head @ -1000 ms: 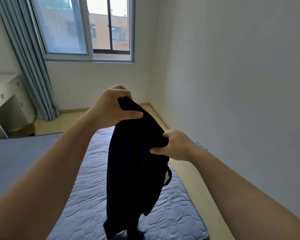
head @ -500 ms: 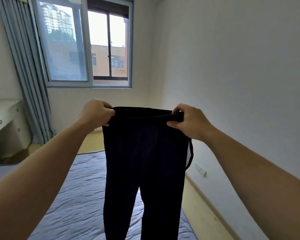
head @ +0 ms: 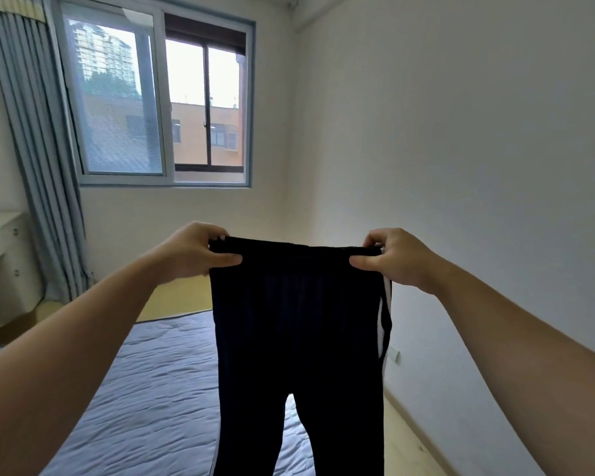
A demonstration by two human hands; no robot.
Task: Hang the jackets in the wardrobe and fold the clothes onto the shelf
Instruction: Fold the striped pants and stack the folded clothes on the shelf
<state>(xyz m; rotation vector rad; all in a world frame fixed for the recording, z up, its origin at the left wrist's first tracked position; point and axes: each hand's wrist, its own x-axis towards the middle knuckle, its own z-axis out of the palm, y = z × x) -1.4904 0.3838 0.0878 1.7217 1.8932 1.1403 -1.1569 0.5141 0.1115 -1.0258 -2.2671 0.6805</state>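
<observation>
Holding dark trousers [head: 299,324] up over the bed [head: 152,389], the left hand [head: 193,252] and right hand [head: 397,257] each pinch a waistband corner, legs hanging free. A clean fold likely means keeping the waistband taut and level, then bringing one leg over the other.

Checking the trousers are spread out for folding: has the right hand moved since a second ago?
Yes. The right hand has moved right, toward the side wall, stretching the trousers waistband flat.
</observation>
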